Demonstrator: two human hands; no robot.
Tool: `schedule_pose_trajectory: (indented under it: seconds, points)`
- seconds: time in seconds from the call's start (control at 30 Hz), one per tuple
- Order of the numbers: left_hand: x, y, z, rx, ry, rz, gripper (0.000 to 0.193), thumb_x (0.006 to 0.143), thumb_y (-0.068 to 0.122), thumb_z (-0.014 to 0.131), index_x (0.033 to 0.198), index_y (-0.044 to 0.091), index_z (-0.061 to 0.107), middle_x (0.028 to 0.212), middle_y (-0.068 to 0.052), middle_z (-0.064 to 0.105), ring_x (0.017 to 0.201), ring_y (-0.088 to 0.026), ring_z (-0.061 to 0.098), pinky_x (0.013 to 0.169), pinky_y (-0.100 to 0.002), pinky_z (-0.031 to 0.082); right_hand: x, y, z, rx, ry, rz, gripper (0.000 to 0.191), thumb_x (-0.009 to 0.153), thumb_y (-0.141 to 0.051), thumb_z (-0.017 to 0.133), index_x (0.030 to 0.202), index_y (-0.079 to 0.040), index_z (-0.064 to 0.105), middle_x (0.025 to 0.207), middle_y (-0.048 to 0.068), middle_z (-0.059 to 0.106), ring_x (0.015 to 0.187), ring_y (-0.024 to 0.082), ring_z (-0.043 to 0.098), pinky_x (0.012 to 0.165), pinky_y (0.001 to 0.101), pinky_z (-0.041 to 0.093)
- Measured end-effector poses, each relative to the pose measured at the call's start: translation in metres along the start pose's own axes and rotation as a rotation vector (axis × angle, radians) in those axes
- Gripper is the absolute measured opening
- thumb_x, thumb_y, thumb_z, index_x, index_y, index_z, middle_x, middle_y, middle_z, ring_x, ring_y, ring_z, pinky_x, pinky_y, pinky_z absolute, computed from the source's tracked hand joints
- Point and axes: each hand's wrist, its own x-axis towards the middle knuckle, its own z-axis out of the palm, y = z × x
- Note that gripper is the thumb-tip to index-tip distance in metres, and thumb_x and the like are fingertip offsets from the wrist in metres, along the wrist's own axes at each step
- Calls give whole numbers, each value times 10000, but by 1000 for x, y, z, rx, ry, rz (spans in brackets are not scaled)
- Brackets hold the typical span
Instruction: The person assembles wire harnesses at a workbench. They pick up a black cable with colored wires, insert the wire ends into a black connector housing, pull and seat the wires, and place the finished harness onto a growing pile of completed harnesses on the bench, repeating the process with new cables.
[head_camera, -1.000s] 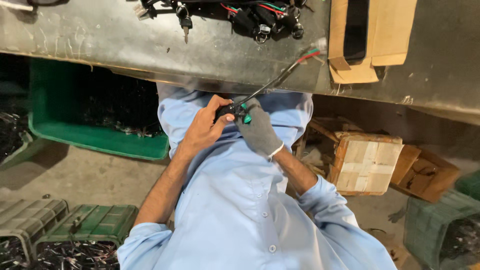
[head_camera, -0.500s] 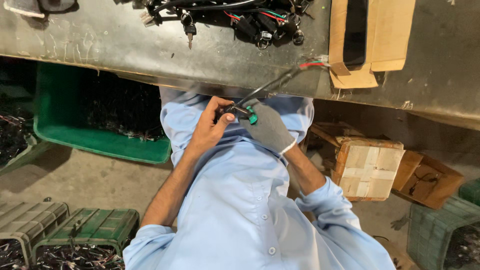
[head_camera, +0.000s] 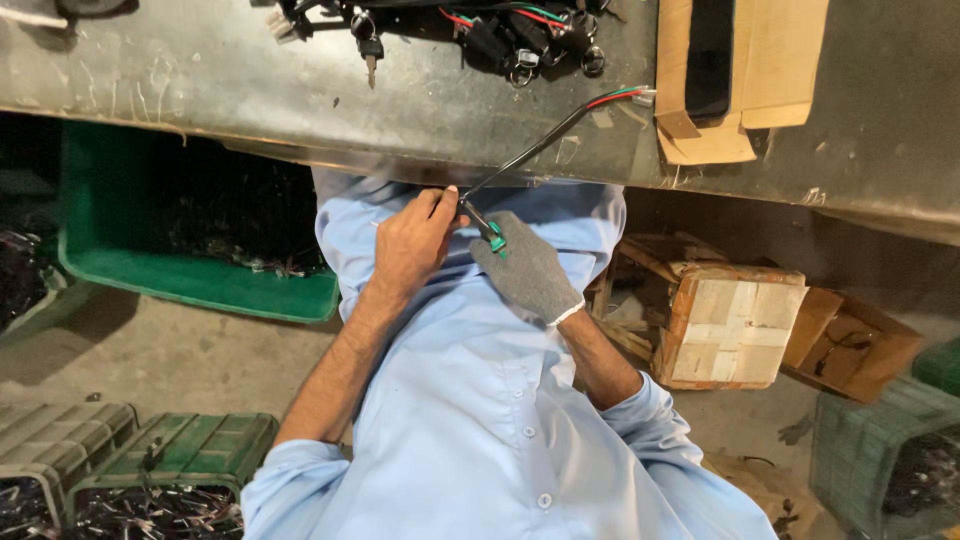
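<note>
Both hands meet below the bench (head_camera: 250, 90) edge: bare left hand (head_camera: 412, 245) pinches the black cable (head_camera: 530, 152) end, while gloved right hand (head_camera: 525, 270) closes on a green-handled tool (head_camera: 490, 232) between them. Cable runs up-right onto the bench, ending in coloured wires.

Bare tabletop (head_camera: 250, 80) between key cluster (head_camera: 480, 30) and cardboard (head_camera: 740, 70)

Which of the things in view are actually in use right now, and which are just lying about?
In use:
left hand, bare, on the cable
right hand, gloved, by the green tool
black cable, its coloured wires lying on the bench
green tool

Lying about:
pile of switches and keys on the bench
cardboard
green tub
taped box
floor crates
</note>
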Motion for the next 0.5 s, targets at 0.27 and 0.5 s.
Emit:
schedule_pose_trajectory:
  seconds: [0.27, 0.5]
  points:
    - [5, -7, -9, -102, -119, -113, 408, 969, 313, 737, 1236, 22, 632, 976, -122, 671, 775, -324, 668, 606, -418, 502, 15, -6, 13, 165, -61, 156, 366, 915, -308, 653, 1090, -1, 558, 869, 243, 680, 832, 442, 677, 759, 506, 522]
    - [-2, -15, -18, -1032, -286, -444, 307, 1059, 312, 644, 1217, 50, 612, 861, -32, 665, 824, -111, 628, 764, -279, 512, 16, 6, 6, 107, 66, -297, 277, 904, -224, 687, 1108, -54, 606, 956, 209, 705, 872, 404, 698, 743, 440, 535]
